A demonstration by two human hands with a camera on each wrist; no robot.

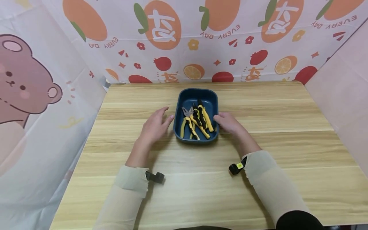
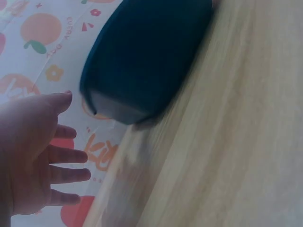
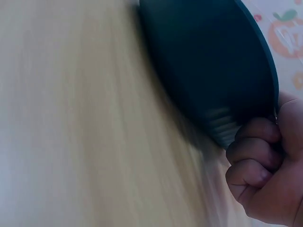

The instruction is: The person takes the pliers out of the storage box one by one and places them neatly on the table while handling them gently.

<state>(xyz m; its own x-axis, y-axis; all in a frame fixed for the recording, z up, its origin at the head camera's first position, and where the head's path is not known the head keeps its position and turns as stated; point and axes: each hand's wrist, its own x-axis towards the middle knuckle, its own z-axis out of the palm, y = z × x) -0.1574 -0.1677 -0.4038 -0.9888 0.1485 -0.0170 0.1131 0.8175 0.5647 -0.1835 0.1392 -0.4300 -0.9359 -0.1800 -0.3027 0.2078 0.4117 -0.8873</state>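
A dark blue rectangular bin (image 1: pixel 196 140) holds several pliers (image 1: pixel 198 119) with yellow and black handles. At its right rim, my right hand (image 1: pixel 229 124) pinches the wall between thumb and curled fingers; the right wrist view shows this hand (image 3: pixel 270 165) gripping the edge of the bin (image 3: pixel 208 61). My left hand (image 1: pixel 156 125) is beside the bin's left wall, thumb close to the rim. In the left wrist view a gap separates that hand (image 2: pixel 38 151), its fingers spread and straight, from the bin (image 2: pixel 142 56).
The bin is over the far middle part of a wooden table (image 1: pixel 184 191). Behind the table hangs a fruit-print cloth (image 1: pixel 178 60), and a cloth with a pink bear (image 1: pixel 26 76) hangs at the left. A pale cloth (image 1: pixel 345 80) stands on the right side.
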